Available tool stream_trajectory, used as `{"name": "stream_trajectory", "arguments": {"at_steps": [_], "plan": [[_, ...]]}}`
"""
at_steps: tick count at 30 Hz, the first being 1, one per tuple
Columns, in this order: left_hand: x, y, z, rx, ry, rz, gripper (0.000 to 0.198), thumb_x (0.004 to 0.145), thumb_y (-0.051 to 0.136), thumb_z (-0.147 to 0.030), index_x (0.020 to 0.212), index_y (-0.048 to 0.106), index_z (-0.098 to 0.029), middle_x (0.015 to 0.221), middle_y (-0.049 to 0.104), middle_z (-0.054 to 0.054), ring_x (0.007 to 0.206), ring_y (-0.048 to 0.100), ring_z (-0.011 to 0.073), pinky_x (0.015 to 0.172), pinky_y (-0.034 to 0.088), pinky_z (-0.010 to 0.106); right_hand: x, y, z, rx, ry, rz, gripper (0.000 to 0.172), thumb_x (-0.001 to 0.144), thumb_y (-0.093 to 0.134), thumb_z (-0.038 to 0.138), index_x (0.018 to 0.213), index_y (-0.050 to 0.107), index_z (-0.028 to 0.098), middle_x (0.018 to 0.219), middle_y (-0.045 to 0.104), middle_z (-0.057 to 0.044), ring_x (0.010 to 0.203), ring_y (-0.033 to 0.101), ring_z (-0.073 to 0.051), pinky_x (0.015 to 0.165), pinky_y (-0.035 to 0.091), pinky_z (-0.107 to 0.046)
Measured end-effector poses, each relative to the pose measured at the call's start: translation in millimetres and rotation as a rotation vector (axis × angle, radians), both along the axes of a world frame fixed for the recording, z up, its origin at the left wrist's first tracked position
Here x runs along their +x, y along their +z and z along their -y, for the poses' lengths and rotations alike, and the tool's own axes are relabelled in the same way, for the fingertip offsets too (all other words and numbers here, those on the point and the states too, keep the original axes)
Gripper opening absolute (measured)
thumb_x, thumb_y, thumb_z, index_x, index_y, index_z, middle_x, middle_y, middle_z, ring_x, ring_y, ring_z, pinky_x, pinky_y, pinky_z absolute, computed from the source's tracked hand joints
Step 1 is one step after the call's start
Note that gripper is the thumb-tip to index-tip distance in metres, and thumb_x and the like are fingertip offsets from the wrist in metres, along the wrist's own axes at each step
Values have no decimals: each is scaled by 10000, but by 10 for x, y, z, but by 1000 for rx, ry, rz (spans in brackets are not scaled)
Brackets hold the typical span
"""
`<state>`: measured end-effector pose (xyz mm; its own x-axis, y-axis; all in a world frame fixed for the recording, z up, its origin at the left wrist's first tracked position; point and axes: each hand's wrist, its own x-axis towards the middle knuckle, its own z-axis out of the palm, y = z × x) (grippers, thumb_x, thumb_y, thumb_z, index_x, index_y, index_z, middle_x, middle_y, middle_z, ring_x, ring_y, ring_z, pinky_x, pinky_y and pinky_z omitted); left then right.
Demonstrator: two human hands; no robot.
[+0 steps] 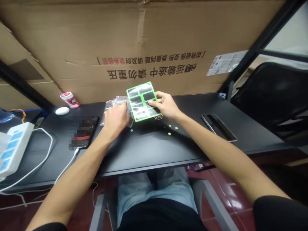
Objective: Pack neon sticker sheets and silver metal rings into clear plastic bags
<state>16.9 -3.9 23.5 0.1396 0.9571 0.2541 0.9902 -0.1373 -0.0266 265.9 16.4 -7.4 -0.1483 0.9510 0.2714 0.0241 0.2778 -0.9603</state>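
While apparently clutching clear bags (120, 100) in the left hand (116, 118), holds the green-framed panel (143, 101) above the black table (149, 147), pinched at its right edge in the right hand (167, 106): probably light, stiff, slick on its glossy windows (139, 110), best gripped by the rim (147, 117).

Black table (146, 149) — phones (219, 127), yellow dots (169, 133)

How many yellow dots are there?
3 that I can see, all on the table near the right hand: a back dot, a right dot and a front dot. The green case might hide more.
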Motion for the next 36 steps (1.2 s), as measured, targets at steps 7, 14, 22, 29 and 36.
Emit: {"name": "stream_trajectory", "arguments": {"at_steps": [7, 14, 22, 29, 36], "plan": [[-9, 5, -26, 0, 6, 32, 395, 952, 577, -206, 1332, 687, -202, 1099, 797, 197, 1011, 782, 426, 870, 610, 520, 235, 11, 96, -141, 125, 226, 426, 857, 910, 430, 1200, 801, 202, 738, 784, -19, 509, 617, -157, 421, 434, -255], [54, -39, -9, 0, -105, 129, 421, 928, 635, -191, 1346, 657, -232, 956, 798, 104, 942, 775, 355, 887, 588, 468, 227, -22, 130, -206, 38, 274, 336, 845, 916, 410, 1065, 798, 185, 781, 797, -39, 526, 622, -143, 413, 430, -245], [111, -210, -11, -124, -443, 487, 315, 872, 719, -213, 1184, 676, -241, 764, 756, -30, 682, 726, 190, 755, 554, 325, 152, 14, 213, -90, -257, 450, 433, 771, 978, 445, 976, 660, 233, 709, 717, 8, 437, 578, -150, 439, 441, -303], [250, -186, 147, -341, -550, 852, 196, 898, 743, -295, 1066, 682, -215, 726, 754, -32, 577, 757, 151, 572, 566, 230, 41, -30, 285, 222, -336, 619, 405, 818, 940, 480, 872, 623, 234, 752, 688, 7, 654, 602, -182, 647, 433, -338], [289, -227, 130, -351, -519, 989, 112, 880, 759, -280, 876, 710, -180, 685, 778, 35, 578, 788, 193, 503, 600, 235, 26, -110, 308, 513, -260, 776, 182, 979, 786, 377, 1004, 689, 225, 986, 697, -70, 847, 630, -242, 786, 499, -383]]}}
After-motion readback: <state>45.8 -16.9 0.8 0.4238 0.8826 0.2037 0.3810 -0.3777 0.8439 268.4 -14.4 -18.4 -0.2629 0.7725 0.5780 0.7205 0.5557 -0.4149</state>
